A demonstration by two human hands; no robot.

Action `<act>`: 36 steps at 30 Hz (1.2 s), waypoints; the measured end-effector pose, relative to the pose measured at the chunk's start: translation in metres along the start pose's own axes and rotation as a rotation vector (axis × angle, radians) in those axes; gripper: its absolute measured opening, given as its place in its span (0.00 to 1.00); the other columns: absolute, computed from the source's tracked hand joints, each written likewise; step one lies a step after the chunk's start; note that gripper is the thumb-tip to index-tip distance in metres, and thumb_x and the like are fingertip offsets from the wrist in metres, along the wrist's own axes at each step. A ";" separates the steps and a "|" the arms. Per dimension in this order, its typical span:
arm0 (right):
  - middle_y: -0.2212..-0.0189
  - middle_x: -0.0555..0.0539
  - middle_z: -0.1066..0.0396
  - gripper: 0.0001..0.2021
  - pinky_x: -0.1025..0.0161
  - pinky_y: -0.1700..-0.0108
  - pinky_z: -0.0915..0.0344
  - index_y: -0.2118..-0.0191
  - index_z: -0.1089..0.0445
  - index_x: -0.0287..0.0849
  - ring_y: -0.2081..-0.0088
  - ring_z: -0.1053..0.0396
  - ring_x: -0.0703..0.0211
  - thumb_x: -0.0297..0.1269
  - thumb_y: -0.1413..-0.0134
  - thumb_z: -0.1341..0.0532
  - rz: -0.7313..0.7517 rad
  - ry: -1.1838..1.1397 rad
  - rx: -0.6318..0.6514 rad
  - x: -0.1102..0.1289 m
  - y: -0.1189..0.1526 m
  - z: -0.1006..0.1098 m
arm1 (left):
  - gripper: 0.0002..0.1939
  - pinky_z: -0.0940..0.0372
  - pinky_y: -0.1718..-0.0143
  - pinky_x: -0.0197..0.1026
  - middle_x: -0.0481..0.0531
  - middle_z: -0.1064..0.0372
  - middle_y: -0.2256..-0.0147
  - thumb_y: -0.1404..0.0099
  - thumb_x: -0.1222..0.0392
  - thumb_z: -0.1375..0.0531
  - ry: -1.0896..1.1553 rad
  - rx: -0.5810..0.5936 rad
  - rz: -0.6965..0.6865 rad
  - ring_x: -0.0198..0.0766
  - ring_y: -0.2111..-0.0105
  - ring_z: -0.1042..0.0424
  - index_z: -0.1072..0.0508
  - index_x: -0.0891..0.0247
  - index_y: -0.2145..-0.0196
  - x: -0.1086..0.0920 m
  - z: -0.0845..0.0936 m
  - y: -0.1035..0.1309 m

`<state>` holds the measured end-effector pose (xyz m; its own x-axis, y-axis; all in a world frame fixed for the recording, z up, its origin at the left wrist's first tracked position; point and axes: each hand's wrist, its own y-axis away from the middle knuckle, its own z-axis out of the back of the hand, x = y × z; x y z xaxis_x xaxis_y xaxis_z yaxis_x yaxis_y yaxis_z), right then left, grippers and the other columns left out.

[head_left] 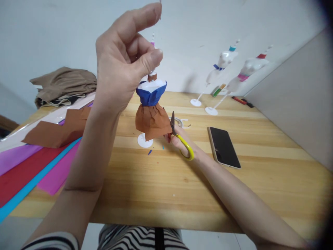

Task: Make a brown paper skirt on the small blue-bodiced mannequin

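A miniature dress form stands in front of me in a blue paper bodice, a brown neck band and a gathered brown paper skirt. Its white round base rests on the table. My left hand is at the top of the form, its lower fingers and thumb closed around the neck tip, which they mostly hide; the index finger sticks out. Yellow-handled scissors are in my right hand, blades pointing up against the right edge of the skirt hem. Part of that hand is behind the skirt.
Two more dress forms stand at the back right; another's pink-banded top shows behind my left hand. A phone lies right. Coloured paper sheets and folded brown cloth lie left. A tape roll and scraps lie nearby.
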<state>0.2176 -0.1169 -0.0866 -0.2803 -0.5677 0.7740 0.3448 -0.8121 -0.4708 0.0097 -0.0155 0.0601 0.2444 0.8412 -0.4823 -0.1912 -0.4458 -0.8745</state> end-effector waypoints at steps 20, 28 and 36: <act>0.70 0.50 0.40 0.30 0.56 0.66 0.43 0.64 0.38 0.47 0.69 0.41 0.56 0.74 0.37 0.49 -0.019 -0.010 -0.002 0.019 0.001 -0.008 | 0.19 0.26 0.73 0.37 0.51 0.24 0.52 0.40 0.60 0.27 0.014 -0.020 0.012 0.37 0.67 0.21 0.20 0.64 0.51 -0.001 -0.002 -0.004; 0.70 0.50 0.42 0.31 0.55 0.66 0.42 0.63 0.40 0.48 0.69 0.42 0.56 0.75 0.37 0.52 -0.046 0.083 -0.019 0.018 0.004 -0.007 | 0.22 0.24 0.73 0.37 0.51 0.24 0.50 0.38 0.58 0.29 -0.026 0.049 -0.082 0.35 0.68 0.21 0.22 0.66 0.48 0.006 0.000 -0.006; 0.72 0.51 0.42 0.33 0.56 0.67 0.44 0.65 0.41 0.47 0.71 0.43 0.57 0.77 0.38 0.54 -0.075 0.157 -0.054 0.027 0.005 -0.008 | 0.22 0.21 0.73 0.40 0.50 0.23 0.50 0.41 0.64 0.29 -0.042 0.043 -0.052 0.39 0.67 0.18 0.22 0.64 0.48 0.008 0.002 -0.009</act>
<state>0.2051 -0.1372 -0.0717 -0.4418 -0.5157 0.7341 0.2703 -0.8567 -0.4392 0.0116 -0.0047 0.0643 0.2154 0.8754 -0.4328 -0.2200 -0.3883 -0.8949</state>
